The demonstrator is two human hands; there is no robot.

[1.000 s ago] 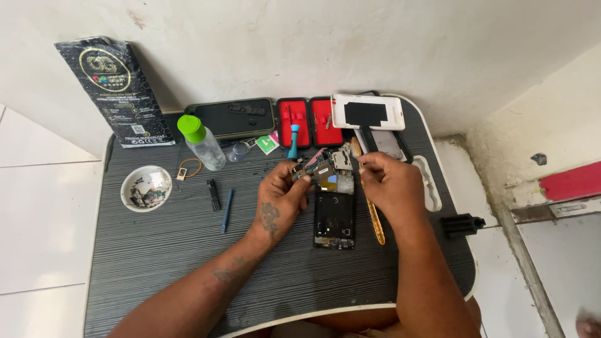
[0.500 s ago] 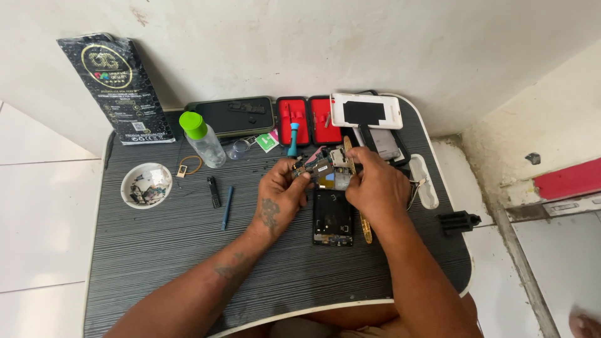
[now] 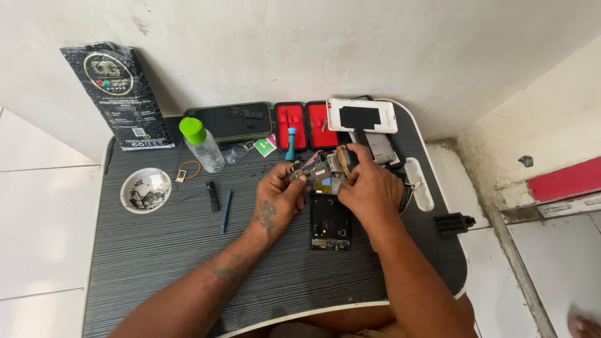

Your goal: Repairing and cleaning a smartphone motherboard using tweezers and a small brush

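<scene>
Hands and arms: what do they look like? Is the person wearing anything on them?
Both hands are bare: no gloves, sleeves or watch show. The left hand has a dark tattoo on its back, with more tattoo marks along the left forearm. The right hand shows no markings.

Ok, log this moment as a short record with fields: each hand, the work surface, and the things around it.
left hand: grips the circuit board from its left side
right hand: on the board's right side, a wooden-handled tool sticking up from it
below the hands: opened phone frame, flat
surface: dark striped table
left side: small bowl, blue pen, green-capped bottle
back edge: red case, open; white phone
</scene>
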